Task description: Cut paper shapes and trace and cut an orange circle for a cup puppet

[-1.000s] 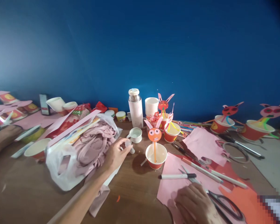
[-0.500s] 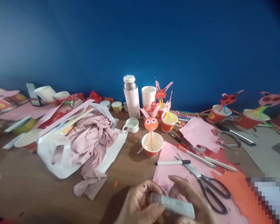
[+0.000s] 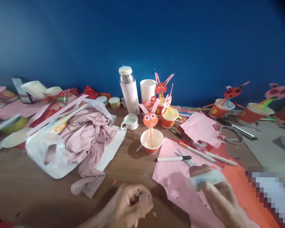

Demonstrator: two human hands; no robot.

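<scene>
My left hand (image 3: pixel 129 204) is closed above the table's front edge, with a small translucent cap (image 3: pixel 143 197) pinched between thumb and fingers. To the right, my right hand (image 3: pixel 222 201) grips a pale translucent glue stick (image 3: pixel 211 177), slightly blurred, over the pink paper (image 3: pixel 171 177). Beneath that hand lie scissors, of which only the blades (image 3: pixel 188 161) show. A black-capped marker (image 3: pixel 173 159) rests across the paper. Beyond it stands a paper cup (image 3: pixel 154 148) with an orange eared face (image 3: pixel 150 120) on a straw.
On the left, a plastic bag (image 3: pixel 45 164) lies beside crumpled pink cloth (image 3: pixel 87 133). A thermos (image 3: pixel 129 95), a white mug (image 3: pixel 131 122) and stacked cups (image 3: pixel 147 90) stand behind. More cup figures (image 3: pixel 219 110) are at right, near orange paper (image 3: pixel 239 183).
My hands have moved apart, and the cap has come off the glue stick. My right hand carried the stick right and up, over the scissors; the left shifted slightly left with the cap.
</scene>
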